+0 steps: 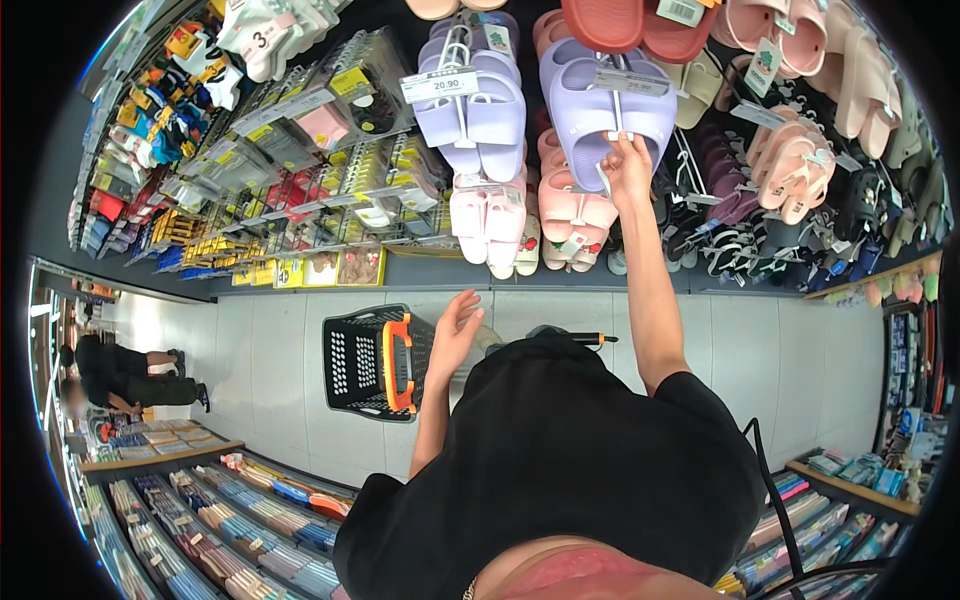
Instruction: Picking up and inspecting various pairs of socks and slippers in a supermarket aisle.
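My right hand (628, 169) reaches up to a pair of lavender slide sandals (581, 101) on a display hook. Its bent fingers close on the hook's white tip (619, 136), in front of the sandals. A paper hang tag (604, 180) shows beside the palm, and whether the fingers also hold it is unclear. Nothing is in my left hand (456, 330), which is raised at waist height with the fingers apart. Beside that forearm stands a black plastic shopping basket (351, 375) with an orange handle (390, 364).
Smaller lavender slides (469, 124) and pink slides (487, 217) hang to the left. Red slides (604, 26) are above. Packaged goods (360, 161) and socks (259, 34) fill the left racks. Behind me stands a shelf of folded textiles (247, 525). A person (127, 375) is in the left aisle.
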Action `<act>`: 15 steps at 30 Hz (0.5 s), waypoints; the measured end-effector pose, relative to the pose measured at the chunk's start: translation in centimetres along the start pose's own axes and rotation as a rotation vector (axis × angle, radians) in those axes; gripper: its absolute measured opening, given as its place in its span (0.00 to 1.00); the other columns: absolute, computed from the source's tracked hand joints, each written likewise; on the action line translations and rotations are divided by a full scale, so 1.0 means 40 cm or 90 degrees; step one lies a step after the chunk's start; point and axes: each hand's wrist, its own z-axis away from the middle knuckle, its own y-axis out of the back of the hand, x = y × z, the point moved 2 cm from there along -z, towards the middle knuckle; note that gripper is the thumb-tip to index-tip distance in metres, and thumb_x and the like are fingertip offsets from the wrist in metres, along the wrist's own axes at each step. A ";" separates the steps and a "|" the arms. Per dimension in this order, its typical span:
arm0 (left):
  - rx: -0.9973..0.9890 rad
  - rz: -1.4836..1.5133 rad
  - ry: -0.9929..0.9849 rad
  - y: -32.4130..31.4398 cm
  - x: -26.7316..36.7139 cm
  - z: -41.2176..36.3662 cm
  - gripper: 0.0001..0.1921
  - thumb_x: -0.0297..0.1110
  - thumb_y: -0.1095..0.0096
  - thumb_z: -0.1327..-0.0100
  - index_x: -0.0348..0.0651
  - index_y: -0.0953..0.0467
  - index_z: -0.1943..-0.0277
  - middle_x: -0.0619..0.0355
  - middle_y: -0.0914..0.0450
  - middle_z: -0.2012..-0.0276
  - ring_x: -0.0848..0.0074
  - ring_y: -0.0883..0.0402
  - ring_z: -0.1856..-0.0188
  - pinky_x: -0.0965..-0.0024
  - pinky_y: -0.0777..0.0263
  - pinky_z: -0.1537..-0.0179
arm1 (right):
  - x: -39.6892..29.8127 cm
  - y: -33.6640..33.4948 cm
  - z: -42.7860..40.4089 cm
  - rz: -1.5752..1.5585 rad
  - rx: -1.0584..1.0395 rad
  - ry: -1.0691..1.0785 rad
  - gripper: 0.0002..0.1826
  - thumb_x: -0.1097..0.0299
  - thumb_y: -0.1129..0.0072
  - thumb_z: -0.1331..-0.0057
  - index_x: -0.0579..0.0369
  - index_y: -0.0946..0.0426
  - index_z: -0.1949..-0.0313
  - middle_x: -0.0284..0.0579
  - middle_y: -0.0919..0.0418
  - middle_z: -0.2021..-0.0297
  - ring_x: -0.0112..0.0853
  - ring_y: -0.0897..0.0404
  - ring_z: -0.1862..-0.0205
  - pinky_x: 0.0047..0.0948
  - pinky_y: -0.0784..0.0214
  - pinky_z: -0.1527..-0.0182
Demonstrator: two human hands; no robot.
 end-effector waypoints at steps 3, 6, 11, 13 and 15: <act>0.014 0.005 -0.005 0.014 -0.004 0.000 0.23 0.31 0.43 0.35 0.34 0.34 0.39 0.46 0.25 0.45 0.67 0.25 0.45 0.66 0.29 0.47 | 0.025 -0.019 -0.042 0.015 0.035 -0.016 0.09 0.67 0.48 0.31 0.50 0.32 0.52 0.45 0.20 0.62 0.20 0.34 0.79 0.23 0.34 0.74; 0.023 0.002 -0.012 0.014 0.013 -0.009 0.22 0.31 0.43 0.35 0.34 0.33 0.40 0.46 0.24 0.46 0.67 0.24 0.46 0.66 0.29 0.47 | 0.045 -0.018 -0.084 -0.004 0.076 -0.039 0.10 0.67 0.48 0.31 0.50 0.35 0.52 0.47 0.20 0.61 0.22 0.33 0.79 0.24 0.33 0.75; 0.027 0.009 -0.015 0.008 0.003 -0.006 0.20 0.31 0.43 0.35 0.34 0.32 0.41 0.46 0.23 0.47 0.67 0.22 0.48 0.65 0.29 0.48 | 0.066 -0.005 -0.095 0.055 0.121 -0.071 0.09 0.66 0.46 0.33 0.52 0.33 0.56 0.47 0.21 0.62 0.25 0.30 0.77 0.28 0.28 0.74; -0.019 0.017 0.004 0.009 -0.005 0.003 0.19 0.30 0.45 0.33 0.33 0.32 0.42 0.50 0.24 0.47 0.72 0.24 0.46 0.70 0.32 0.45 | 0.072 0.011 -0.081 0.083 0.128 -0.069 0.15 0.64 0.44 0.34 0.52 0.34 0.51 0.48 0.21 0.60 0.28 0.27 0.75 0.29 0.26 0.71; -0.009 0.013 0.006 0.012 -0.021 0.009 0.18 0.30 0.44 0.33 0.33 0.31 0.42 0.50 0.23 0.48 0.72 0.24 0.47 0.70 0.32 0.46 | 0.069 0.015 -0.039 0.091 0.142 -0.051 0.22 0.65 0.45 0.34 0.52 0.38 0.43 0.49 0.20 0.56 0.29 0.25 0.74 0.29 0.25 0.69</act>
